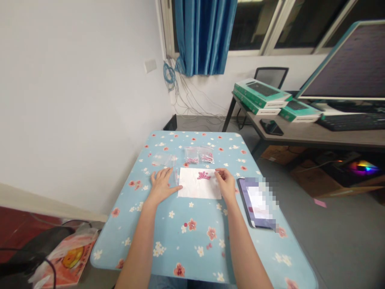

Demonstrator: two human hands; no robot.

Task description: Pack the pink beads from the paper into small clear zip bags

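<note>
Flowered table (171, 239), one paper (192, 186), left hand (161, 184) splayed empty, right hand (226, 185) curled, hold unclear

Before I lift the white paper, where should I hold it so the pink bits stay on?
I'd take the white paper by its side edges, left hand from the left, right hand from the right: it looks flat, with the pink bits clustered between those edges.

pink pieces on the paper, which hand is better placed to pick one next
Likely the right hand: at the right edge of the paper, nearer the pink pieces than the left hand.
</note>
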